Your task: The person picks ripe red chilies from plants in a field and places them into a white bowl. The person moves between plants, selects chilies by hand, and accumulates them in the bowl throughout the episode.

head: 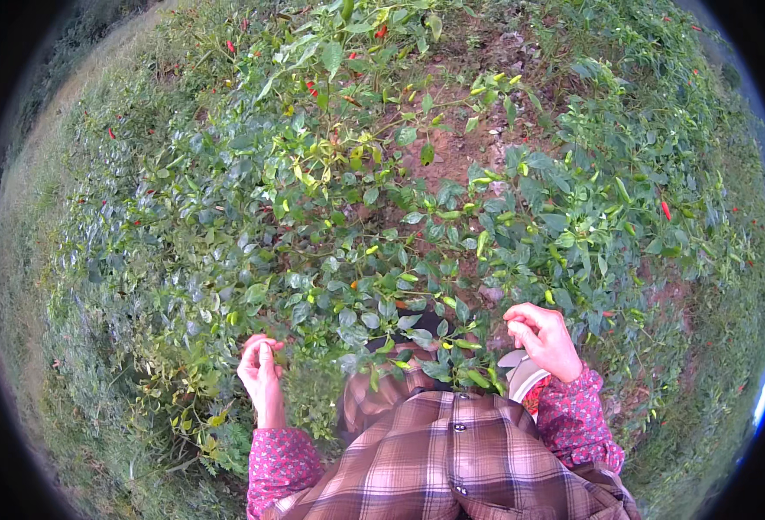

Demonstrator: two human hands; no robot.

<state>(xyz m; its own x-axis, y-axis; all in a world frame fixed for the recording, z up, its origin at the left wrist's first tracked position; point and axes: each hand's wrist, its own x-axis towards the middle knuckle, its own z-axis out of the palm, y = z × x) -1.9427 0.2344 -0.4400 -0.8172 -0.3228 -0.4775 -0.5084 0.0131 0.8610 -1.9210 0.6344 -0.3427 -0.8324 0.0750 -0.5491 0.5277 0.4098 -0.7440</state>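
Note:
My left hand is raised over the foliage at the lower left, its thumb against its curled fingers. Whether something small is pinched there cannot be made out. My right hand hangs above the rim of a white bucket, fingers bent inwards, and no held thing shows in it. Red chili peppers lie inside the bucket, which my right sleeve partly hides. Between the hands, a chili plant with green pods reaches up against my plaid shirt. An orange chili pepper hangs among its leaves.
Dense chili plants surround me, bearing green and red pods. One red chili pepper hangs on the right. Reddish bare soil shows between plants ahead. Yellowing leaves grow at the lower left. Dry grass borders the field's left side.

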